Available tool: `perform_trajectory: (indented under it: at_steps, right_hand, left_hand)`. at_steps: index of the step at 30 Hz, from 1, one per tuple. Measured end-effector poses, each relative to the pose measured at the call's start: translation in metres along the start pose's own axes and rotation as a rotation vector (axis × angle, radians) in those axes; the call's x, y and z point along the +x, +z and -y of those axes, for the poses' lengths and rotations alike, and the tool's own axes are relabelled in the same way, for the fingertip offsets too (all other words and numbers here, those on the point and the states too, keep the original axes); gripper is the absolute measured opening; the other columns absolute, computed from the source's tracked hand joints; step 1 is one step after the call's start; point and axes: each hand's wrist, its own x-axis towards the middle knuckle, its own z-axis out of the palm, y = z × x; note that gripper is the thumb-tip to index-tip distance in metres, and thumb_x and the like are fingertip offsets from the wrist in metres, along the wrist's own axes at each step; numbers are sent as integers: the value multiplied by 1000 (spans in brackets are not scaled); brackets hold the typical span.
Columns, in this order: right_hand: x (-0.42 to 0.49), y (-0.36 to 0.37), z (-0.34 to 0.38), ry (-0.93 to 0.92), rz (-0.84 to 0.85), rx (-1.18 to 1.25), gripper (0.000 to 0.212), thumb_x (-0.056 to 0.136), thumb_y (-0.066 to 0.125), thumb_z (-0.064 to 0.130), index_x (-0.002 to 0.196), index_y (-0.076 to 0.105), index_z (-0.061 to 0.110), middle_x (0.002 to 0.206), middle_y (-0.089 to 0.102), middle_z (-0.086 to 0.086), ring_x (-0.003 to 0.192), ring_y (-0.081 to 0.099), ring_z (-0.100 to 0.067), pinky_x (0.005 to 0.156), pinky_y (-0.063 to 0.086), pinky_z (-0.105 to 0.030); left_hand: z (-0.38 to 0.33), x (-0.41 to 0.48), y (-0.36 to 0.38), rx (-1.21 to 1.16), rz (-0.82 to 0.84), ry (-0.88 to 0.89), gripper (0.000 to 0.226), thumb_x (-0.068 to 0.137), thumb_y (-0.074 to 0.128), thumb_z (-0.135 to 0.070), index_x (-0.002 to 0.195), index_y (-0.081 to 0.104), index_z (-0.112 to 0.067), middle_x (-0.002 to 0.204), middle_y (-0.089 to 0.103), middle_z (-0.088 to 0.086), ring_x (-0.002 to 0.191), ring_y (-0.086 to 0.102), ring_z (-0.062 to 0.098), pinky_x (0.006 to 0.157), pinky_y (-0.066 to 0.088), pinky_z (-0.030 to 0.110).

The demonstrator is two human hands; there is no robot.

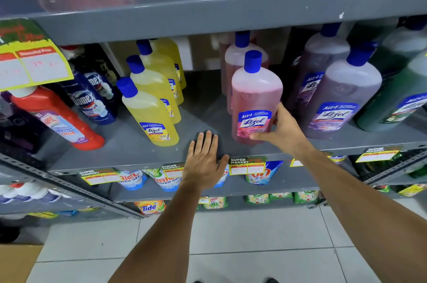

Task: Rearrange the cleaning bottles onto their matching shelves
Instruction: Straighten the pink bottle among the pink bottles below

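Observation:
A pink Lizol bottle [255,95] with a blue cap stands at the front of the grey middle shelf [138,158]. My right hand [280,129] wraps its lower right side, thumb across the base. More pink bottles [233,61] stand in a row behind it. My left hand [204,161] lies flat, fingers apart, on the bare shelf front left of the pink bottle, holding nothing. A row of yellow Lizol bottles [151,111] stands to the left, and purple Lizol bottles [342,98] stand to the right.
Green bottles [397,98] fill the far right of the shelf. Dark blue Domex bottles [92,98] and a red Harpic bottle [60,118] stand at the left. Red and blue jugs sit on the shelf above. Detergent pouches [161,181] hang below. A yellow price tag [34,65] overhangs the upper left.

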Motion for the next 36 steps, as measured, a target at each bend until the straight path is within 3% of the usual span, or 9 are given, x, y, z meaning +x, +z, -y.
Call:
perform_trajectory:
  at_steps: [3,6,12,17,24,27,30,34,36]
  right_hand:
    - [2,-1,1,-6,-4,9,81,66,92,14,134,49,17,115,66,3,103,65,-14,80,53,-16]
    - [8,-3,-2,0,22,13,80,67,92,12,135,50,17,116,67,2,107,66,-18,88,55,-27]
    - [9,-2,-1,19,30,29,79,70,89,11,136,48,17,116,64,4,108,64,-16,89,54,-29]
    - [6,0,-3,36,28,22,77,72,87,12,138,46,16,120,62,4,111,62,-16,99,53,-42]
    - [-29,0,-5,58,-49,111,95,74,87,12,153,34,21,149,53,-2,134,54,-21,108,49,-49]
    - [-59,-5,7,-9,-121,140,91,75,87,15,150,37,23,146,53,1,130,54,-15,101,51,-31]
    - [-82,-4,32,-150,-176,207,67,78,84,5,133,51,23,124,62,7,107,63,7,82,54,-13]
    - [-92,6,86,-286,-167,198,62,78,86,19,133,58,18,125,66,0,107,67,-3,90,59,-33]
    - [-92,14,124,-363,-129,209,68,74,88,25,136,59,20,124,66,7,112,66,-7,90,58,-28]
  left_hand:
    - [0,0,1,-3,14,-4,76,95,17,-60,156,7,-15,165,2,8,151,-4,25,121,-1,45]
    - [-1,1,-1,-12,28,-7,77,95,17,-60,156,5,-15,165,1,8,151,-5,25,120,-3,44]
    - [-1,2,-2,-18,32,-11,77,95,18,-61,156,4,-16,165,1,7,151,-5,25,119,-4,43]
    - [-2,0,-1,-21,11,-15,77,94,19,-61,156,7,-15,165,3,7,151,-3,25,119,-3,43]
    - [-3,-2,-7,-32,20,-30,74,96,20,-57,156,6,-15,165,-4,8,150,-11,24,122,0,48]
    - [-10,-18,-24,-33,-141,-38,72,97,24,-52,156,7,-14,164,-7,9,150,-14,25,122,5,49]
    - [-19,-42,-59,13,-330,-26,71,99,34,-47,156,9,-12,165,-1,11,151,-9,26,122,8,47]
    - [-26,-77,-112,-7,-506,-112,73,99,43,-41,155,10,-9,165,1,12,151,-5,28,120,14,49]
    - [-23,-93,-136,-12,-558,-139,73,99,44,-41,156,9,-10,165,2,11,151,-4,28,120,15,50]
